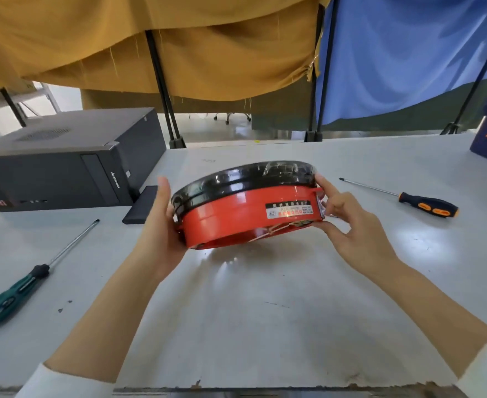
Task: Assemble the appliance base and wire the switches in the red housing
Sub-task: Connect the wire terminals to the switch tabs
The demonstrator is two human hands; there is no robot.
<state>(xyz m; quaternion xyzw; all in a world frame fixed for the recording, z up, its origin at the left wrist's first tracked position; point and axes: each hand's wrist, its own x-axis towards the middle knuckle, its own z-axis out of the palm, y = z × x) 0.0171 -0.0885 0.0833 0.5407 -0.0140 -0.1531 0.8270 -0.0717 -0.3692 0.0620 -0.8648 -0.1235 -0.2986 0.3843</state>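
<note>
Beside a "lenovo" computer (64,165), both hands' fingers (327,191) clasp the labelled red housing (245,219).

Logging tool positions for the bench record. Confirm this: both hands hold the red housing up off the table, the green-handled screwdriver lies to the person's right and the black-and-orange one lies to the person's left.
The sides are swapped. In the head view the green-handled screwdriver lies to the person's left and the black-and-orange one to the right. The rest holds: the left hand and right hand hold the red housing above the table.

In my hands, the red housing (236,222) looks like smooth glossy plastic under a shiny black rim (236,179); the grey table (265,311) is matt and scuffed, with chipped edge
</note>
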